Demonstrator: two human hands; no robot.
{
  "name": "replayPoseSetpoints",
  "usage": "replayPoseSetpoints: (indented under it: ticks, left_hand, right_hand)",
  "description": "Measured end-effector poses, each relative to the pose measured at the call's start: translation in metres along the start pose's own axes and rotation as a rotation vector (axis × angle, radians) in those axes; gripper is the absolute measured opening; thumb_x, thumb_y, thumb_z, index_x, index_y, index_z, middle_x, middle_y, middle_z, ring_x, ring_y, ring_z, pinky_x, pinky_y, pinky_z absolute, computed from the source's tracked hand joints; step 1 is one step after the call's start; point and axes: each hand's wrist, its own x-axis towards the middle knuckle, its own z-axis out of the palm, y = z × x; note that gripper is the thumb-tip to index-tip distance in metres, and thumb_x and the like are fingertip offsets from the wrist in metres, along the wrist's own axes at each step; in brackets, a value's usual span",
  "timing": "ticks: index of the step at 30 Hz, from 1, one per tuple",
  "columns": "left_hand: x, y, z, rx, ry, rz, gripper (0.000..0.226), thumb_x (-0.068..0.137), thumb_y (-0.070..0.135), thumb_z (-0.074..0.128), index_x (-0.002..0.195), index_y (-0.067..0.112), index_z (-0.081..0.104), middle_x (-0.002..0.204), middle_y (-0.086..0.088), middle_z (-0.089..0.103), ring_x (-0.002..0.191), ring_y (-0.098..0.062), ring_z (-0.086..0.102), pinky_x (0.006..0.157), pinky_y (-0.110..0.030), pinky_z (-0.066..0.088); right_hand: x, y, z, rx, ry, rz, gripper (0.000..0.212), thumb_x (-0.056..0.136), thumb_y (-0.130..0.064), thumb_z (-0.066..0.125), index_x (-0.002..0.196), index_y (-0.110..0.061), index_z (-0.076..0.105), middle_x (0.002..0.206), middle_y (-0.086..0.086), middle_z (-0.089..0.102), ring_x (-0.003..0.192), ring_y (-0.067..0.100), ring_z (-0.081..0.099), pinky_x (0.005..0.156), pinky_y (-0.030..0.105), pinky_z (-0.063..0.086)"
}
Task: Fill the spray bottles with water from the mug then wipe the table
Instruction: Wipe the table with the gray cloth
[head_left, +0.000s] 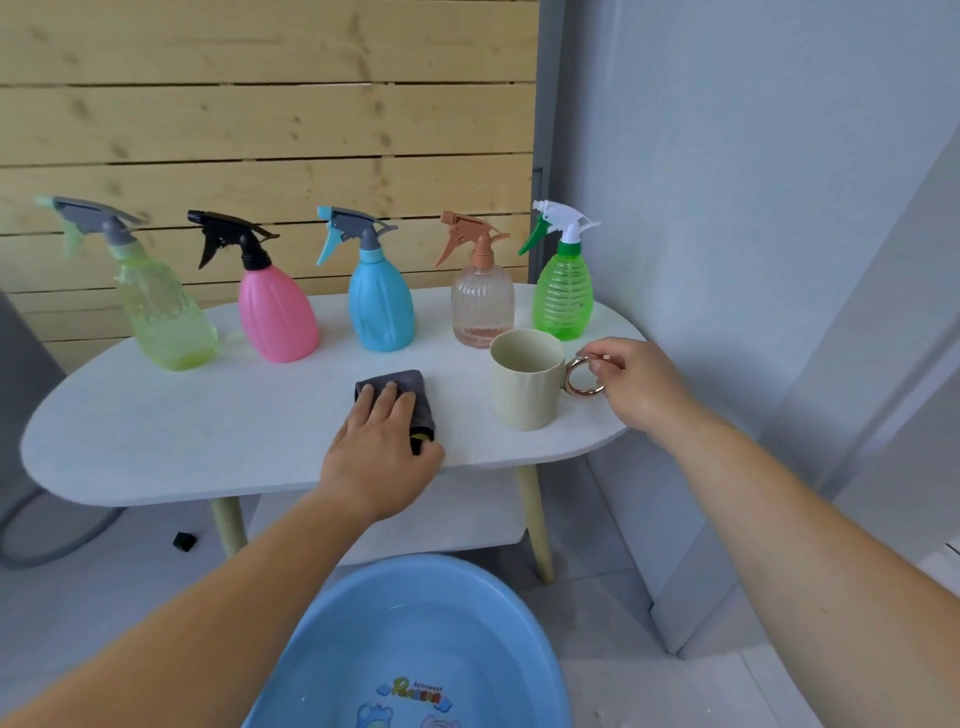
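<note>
We press our left hand (382, 447), fingers flat, on the grey cloth (402, 387) near the table's (156, 436) front edge; our right hand (631, 382) pinches the mug's (524, 387) handle at the right end, five spray bottles (382, 301) lining the back edge.

Beneath the left hand's fingers (387, 400), most of the grey cloth (410, 384) is covered (only its far edge and right side show). The blue basin (415, 639) runs off the bottom edge. The yellow-green spray bottle (161, 306) is blurred.
</note>
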Motion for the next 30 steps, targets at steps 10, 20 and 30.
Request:
replayPoseSetpoints:
  ticks: [10, 20, 30]
  left_hand:
    - [0.000, 0.000, 0.003, 0.003, -0.005, -0.004, 0.072, 0.099, 0.043, 0.042, 0.161, 0.015, 0.021, 0.173, -0.005, 0.009, 0.160, -0.027, -0.004, 0.130, -0.043, 0.008]
    - [-0.001, -0.006, 0.002, 0.108, 0.037, 0.012, 0.066, 0.099, 0.043, 0.038, 0.159, 0.017, 0.026, 0.172, -0.003, 0.015, 0.159, -0.027, 0.005, 0.130, -0.045, 0.009]
    - [-0.021, -0.101, -0.029, 0.087, 0.065, -0.164, 0.067, 0.100, 0.047, 0.037, 0.161, 0.021, 0.023, 0.172, -0.002, 0.013, 0.159, -0.027, 0.004, 0.129, -0.042, 0.009]
  right_hand:
    - [0.002, 0.002, 0.002, 0.063, 0.012, 0.036, 0.033, 0.101, -0.009, 0.045, 0.125, -0.019, 0.065, 0.119, 0.000, 0.066, 0.084, 0.010, 0.055, 0.069, 0.016, 0.042]
    - [-0.008, -0.064, -0.006, -0.096, 0.256, -0.199, 0.029, 0.099, -0.021, 0.046, 0.122, -0.019, 0.064, 0.124, 0.006, 0.061, 0.119, 0.023, 0.053, 0.090, 0.026, 0.038]
    - [-0.048, -0.163, 0.134, 0.055, -0.399, -0.269, 0.032, 0.103, -0.033, 0.039, 0.110, -0.018, 0.066, 0.111, 0.000, 0.068, 0.105, 0.019, 0.060, 0.095, 0.036, 0.047]
